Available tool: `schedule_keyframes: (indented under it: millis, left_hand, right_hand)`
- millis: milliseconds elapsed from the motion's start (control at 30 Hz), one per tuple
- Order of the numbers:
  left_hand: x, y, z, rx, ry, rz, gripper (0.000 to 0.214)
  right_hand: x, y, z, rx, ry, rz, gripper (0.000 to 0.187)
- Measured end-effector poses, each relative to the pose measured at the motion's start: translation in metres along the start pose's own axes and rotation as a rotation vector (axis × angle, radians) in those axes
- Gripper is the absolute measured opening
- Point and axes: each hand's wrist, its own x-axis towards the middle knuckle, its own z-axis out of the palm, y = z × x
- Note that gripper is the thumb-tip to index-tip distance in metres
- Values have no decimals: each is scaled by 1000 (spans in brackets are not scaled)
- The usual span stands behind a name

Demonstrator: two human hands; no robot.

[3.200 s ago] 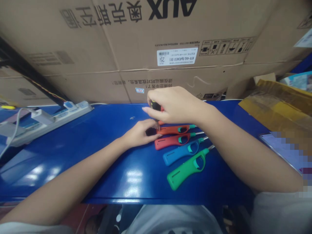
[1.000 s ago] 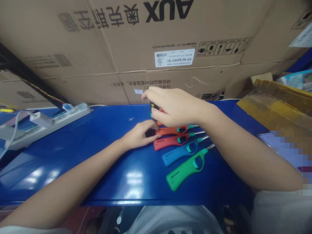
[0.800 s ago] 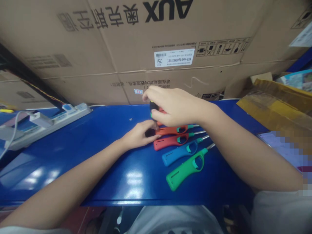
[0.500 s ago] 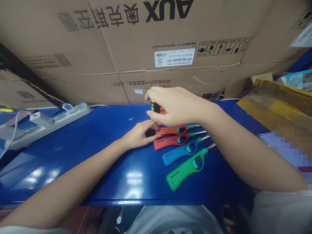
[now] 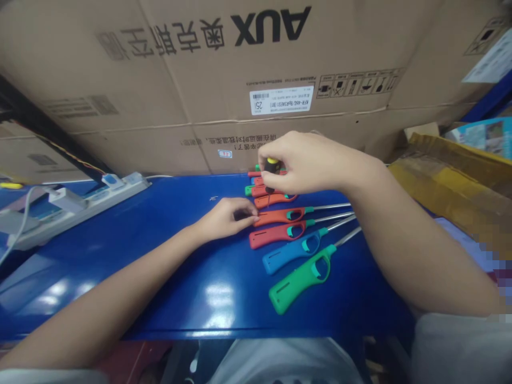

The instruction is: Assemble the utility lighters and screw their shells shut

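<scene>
My right hand is closed around a screwdriver with a black and yellow handle. Its thin shaft points down over the row of lighters, near an orange one; whether the tip touches cannot be made out. My left hand has its thumb and fingers pinched on the butt end of another orange long-nosed lighter. Nearer to me lie a red lighter, a blue lighter and a green lighter, metal nozzles pointing right. Several more red and green lighters lie behind, partly hidden by my right hand.
A large cardboard box stands along the back of the blue table. At left is a white power strip with plugs. Tiny metallic pieces lie left of the lighters. An opened carton with yellow tape occupies the right.
My right hand has shifted a little to the right, and the screwdriver's shaft now shows pointing down. More lighters behind have come into sight. The left hand stays at the orange lighter's end.
</scene>
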Motion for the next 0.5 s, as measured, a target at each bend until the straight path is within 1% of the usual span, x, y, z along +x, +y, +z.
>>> schedule_keyframes:
  millis: [100, 200, 333, 400, 500]
  left_hand:
    - [5, 4, -6, 53, -60, 13, 13]
    - [10, 10, -12, 196, -146, 81, 10]
    - [15, 17, -17, 484, -277, 214, 19]
    - [18, 18, -17, 599, -309, 256, 23]
    - [21, 17, -13, 693, -327, 283, 27]
  right_hand:
    - [-2, 5, -2, -39, -97, 36, 17]
    - [-3, 8, -1, -51, -157, 59, 19]
    - [-2, 9, -1, -66, -163, 70, 21]
    - [-2, 9, -1, -70, -158, 75, 20]
    - [-3, 10, -1, -65, -151, 67, 19]
